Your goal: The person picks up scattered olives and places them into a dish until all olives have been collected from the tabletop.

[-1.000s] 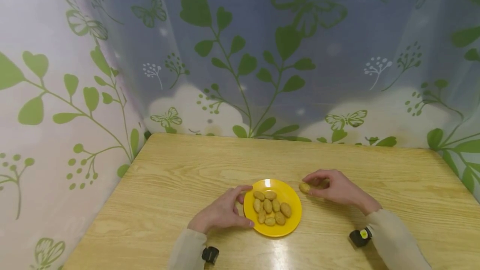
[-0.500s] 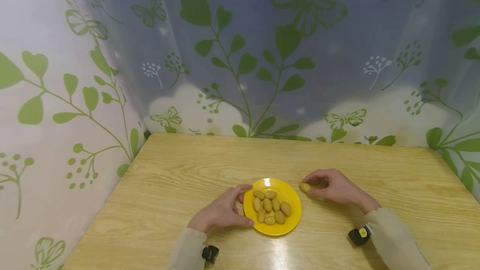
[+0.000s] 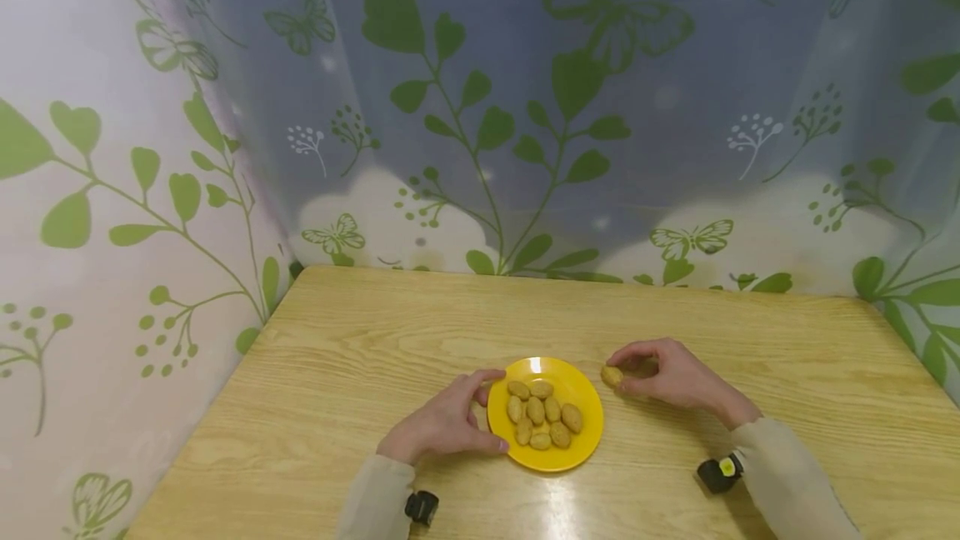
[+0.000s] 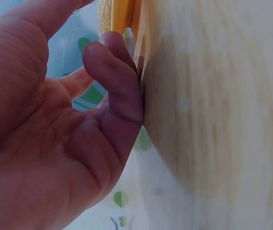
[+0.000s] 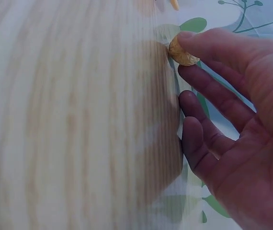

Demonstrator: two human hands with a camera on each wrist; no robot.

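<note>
A round yellow plate [image 3: 547, 462] lies on the wooden table, bearing several tan, oval walnuts [image 3: 535, 411] with wrinkled shells. My left hand [image 3: 446, 422] holds the plate's left side, thumb at the near rim and index finger at the far rim. In the left wrist view, that hand's lower fingers [image 4: 122, 91] bend beside the tabletop, and the plate edge [image 4: 122, 14] shows at the top. Right of the plate, my right hand [image 3: 678, 377] pinches a single walnut [image 3: 611, 376] between thumb and fingertips. The right wrist view shows this walnut [image 5: 183, 51] at the tabletop, the other fingers loosely bent.
The wood-grain table [image 3: 360, 332] reaches back to a hanging curtain [image 3: 480, 107] printed with leaves and butterflies. Another printed curtain [image 3: 97, 273] borders the left side. Black wrist cameras [image 3: 422, 508] sit at both sleeves.
</note>
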